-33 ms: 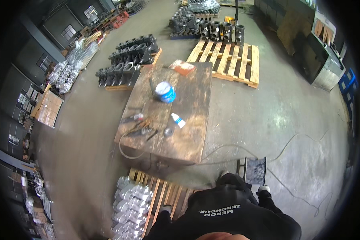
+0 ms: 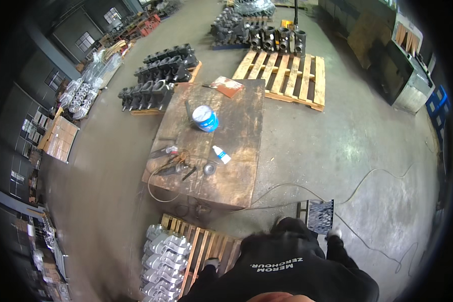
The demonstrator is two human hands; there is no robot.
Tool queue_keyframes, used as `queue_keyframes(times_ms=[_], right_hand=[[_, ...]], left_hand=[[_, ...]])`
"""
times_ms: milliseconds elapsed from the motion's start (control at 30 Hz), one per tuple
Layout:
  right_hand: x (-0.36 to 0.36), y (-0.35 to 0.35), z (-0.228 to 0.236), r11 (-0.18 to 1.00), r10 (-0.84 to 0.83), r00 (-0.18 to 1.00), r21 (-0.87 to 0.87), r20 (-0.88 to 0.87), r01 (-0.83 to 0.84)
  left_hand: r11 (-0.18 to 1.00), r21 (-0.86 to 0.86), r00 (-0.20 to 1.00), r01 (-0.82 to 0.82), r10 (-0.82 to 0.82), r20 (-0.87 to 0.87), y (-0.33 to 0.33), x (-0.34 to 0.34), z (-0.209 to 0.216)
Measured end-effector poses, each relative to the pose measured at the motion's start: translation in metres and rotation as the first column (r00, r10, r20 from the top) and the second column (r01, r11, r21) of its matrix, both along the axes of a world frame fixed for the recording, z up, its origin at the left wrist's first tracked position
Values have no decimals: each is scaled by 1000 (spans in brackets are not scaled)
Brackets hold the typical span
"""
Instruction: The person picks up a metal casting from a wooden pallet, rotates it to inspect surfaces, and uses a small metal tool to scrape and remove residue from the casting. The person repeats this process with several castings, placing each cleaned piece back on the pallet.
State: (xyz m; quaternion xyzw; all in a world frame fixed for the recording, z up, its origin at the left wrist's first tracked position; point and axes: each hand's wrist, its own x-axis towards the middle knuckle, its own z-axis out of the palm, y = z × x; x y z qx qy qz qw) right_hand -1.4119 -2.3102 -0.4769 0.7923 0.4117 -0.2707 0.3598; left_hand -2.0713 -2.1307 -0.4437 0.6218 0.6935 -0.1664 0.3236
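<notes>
In a pale glove, my right hand (image 2: 334,233) is at the lower right corner of a dark metal step with a mesh top (image 2: 320,216). I cannot tell whether it touches the step, and its fingers are too small to make out. Further left, my left hand (image 2: 213,262), in a greyish glove, is over the slats of a wooden pallet (image 2: 206,246). Its fingers do not show clearly either. Silver metal castings (image 2: 165,261) lie in rows on that pallet, left of my left hand.
Ahead stands a worn workbench (image 2: 236,126) bearing a blue-and-white bucket (image 2: 205,119), a white bottle (image 2: 221,155), a tape roll (image 2: 209,168) and hand tools (image 2: 168,170). A hose (image 2: 362,186) snakes over the floor. Dark castings (image 2: 161,75) and a bare pallet (image 2: 292,80) stand beyond.
The bench and its contents sit slightly further left in the view, and the picture is less blurred. My right hand has shifted a little toward me along the metal step's edge.
</notes>
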Motion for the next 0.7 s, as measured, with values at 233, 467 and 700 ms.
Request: queue_keyframes(times_ms=[233,467,700], right_hand=[[207,198,58,296,-604,564,499,-563,815],[308,326,38,-290,-646,73,333,-760,897],[416,413,78,996,-42,963,-87,-265,19]], left_hand=[[717,-266,471,-644,645,601,183,227,19],[959,-116,936,-259,279,215,429,393,-40],[942,-38,865,-334,322,384,663,570,-20]])
